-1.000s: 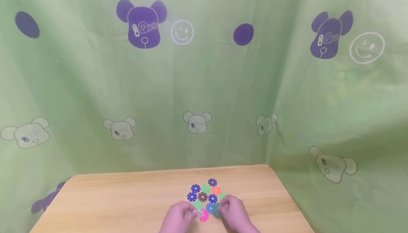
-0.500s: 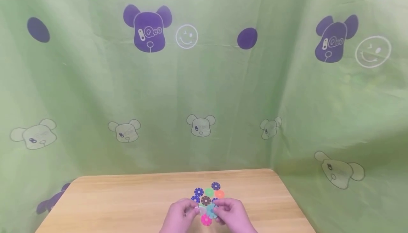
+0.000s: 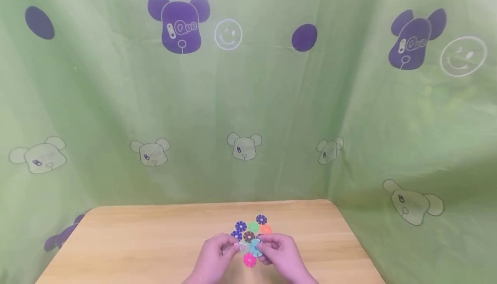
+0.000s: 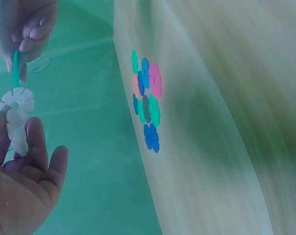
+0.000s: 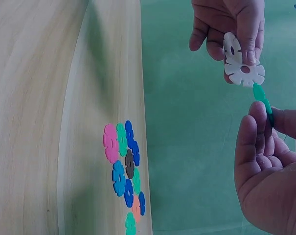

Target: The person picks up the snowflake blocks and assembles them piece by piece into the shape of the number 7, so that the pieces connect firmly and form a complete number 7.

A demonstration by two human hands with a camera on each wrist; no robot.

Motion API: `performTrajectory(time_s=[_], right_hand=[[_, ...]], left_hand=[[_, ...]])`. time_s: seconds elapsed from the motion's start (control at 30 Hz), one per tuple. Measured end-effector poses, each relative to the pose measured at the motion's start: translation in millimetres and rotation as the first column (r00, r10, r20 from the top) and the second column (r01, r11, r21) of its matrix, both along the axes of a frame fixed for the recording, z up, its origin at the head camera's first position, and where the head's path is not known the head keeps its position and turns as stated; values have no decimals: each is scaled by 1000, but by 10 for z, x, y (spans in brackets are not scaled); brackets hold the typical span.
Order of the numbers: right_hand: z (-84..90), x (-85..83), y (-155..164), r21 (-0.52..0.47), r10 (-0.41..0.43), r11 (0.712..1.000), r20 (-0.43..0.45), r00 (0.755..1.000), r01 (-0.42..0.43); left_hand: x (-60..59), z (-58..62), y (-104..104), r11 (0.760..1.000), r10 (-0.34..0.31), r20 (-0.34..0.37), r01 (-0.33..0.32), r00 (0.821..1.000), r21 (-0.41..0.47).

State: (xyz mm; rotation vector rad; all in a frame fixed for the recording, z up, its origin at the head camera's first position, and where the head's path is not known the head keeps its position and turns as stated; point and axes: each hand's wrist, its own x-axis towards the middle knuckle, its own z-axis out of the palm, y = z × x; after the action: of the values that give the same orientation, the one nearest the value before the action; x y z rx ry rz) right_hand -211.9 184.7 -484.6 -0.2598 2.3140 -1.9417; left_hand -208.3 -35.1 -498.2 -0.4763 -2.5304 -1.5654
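- Left hand pinches two joined white discs, flower-shaped, with notched rims and round centre holes.
- Right hand pinches one green disc, edge-on at the white rim, above the table.
- Eleven more discs lie on the table: four dark blue, three green, one each brown, orange, pink, lighter blue.

Left hand and right hand nearly meet, both pinching and apparently turned palm-inward.
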Motion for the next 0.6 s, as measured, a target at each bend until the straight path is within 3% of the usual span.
performTrajectory(time_s=[0.6], right_hand=[[24,27,-56,-62,1,998,34,999,1]], left_hand=[[15,-10,61,1000,-20,-81,21,997,8]])
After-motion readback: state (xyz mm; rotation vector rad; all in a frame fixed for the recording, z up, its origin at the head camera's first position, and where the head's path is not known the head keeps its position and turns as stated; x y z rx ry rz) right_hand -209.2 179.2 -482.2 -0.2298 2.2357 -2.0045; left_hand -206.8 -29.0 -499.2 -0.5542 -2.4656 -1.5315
